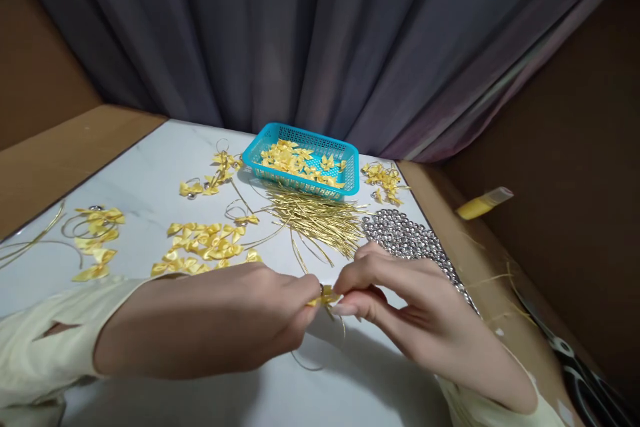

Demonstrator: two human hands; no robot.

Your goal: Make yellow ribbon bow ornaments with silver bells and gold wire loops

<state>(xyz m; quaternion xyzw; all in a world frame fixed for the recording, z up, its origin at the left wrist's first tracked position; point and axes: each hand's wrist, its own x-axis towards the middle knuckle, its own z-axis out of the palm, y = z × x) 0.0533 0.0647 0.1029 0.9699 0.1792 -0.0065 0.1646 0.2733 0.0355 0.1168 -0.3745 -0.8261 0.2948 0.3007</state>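
Over the near part of the white table, my left hand and my right hand meet at a small yellow ribbon bow. The left fingers are closed on the bow's left side, which they partly hide. Thumb and forefinger of my right hand pinch its right edge. A small dark shiny piece shows at the top of the bow, and thin gold strands hang below it. Just beyond the hands lies a bundle of gold ties. Silver bead-like pieces are heaped behind my right hand.
A blue perforated basket holding loose yellow bows stands at the back. More bows lie left of centre. Groups of bows with looped ties sit far left and near the basket. Scissors and a yellow-filled clear tube lie right.
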